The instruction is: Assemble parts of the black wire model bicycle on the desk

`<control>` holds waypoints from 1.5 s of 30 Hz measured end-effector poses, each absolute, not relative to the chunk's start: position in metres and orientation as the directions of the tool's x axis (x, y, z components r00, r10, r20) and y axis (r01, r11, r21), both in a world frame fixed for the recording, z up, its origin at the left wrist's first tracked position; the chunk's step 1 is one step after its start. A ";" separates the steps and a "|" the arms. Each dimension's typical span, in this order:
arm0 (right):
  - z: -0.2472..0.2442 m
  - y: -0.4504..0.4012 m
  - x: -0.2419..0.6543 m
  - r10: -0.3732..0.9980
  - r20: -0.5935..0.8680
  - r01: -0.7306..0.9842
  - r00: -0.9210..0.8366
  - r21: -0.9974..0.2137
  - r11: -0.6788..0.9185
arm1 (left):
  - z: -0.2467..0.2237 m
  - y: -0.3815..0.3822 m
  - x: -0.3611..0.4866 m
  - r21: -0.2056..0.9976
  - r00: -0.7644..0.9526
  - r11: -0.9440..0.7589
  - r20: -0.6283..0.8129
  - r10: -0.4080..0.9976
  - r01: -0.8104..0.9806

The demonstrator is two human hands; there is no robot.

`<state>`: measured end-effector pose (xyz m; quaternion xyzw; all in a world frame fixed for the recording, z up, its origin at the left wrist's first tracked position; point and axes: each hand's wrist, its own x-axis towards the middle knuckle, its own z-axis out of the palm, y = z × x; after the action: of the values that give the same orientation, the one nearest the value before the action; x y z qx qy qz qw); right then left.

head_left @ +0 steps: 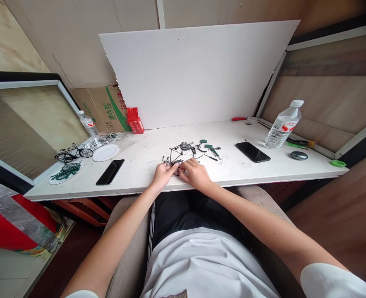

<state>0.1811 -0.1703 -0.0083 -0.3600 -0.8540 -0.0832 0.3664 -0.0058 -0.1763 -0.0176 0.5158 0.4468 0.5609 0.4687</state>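
My left hand [163, 174] and my right hand [197, 174] meet near the table's front edge, fingers closed around a small model bicycle wheel [177, 171]. A dark, thin piece beside the wheel is partly covered by the fingertips. Just beyond lie a thin black model bicycle frame [175, 152] and another small wheel [185, 146]. To the right of these are loose black parts, a green piece [209, 146] and a second green piece [203, 141]. An assembled black model bicycle [74, 153] stands at the left.
A phone [110, 172] lies left, another phone [252, 152] right. A water bottle [283, 126], a dark round object [299, 155] and a green ring [338, 164] stand right. White plates [106, 152], green parts [66, 171] and a red box [135, 124] are left. A white board [198, 74] rises behind.
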 end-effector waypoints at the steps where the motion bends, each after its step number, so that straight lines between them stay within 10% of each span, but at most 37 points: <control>1: -0.008 -0.171 0.181 0.558 0.681 0.676 -0.474 -0.125 0.726 | -0.015 -0.178 -0.005 0.984 -0.029 -0.145 0.143 0.989 -0.107; 45: -0.012 -0.166 0.179 0.625 0.657 0.707 -0.422 -0.193 0.681 | -0.015 -0.188 0.009 0.946 -0.155 -0.299 0.317 0.936 0.127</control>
<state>0.1791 -0.1663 -0.0119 -0.3956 -0.8414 -0.0565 0.3637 0.0091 -0.1879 -0.0152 0.5515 0.4818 0.5877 0.3441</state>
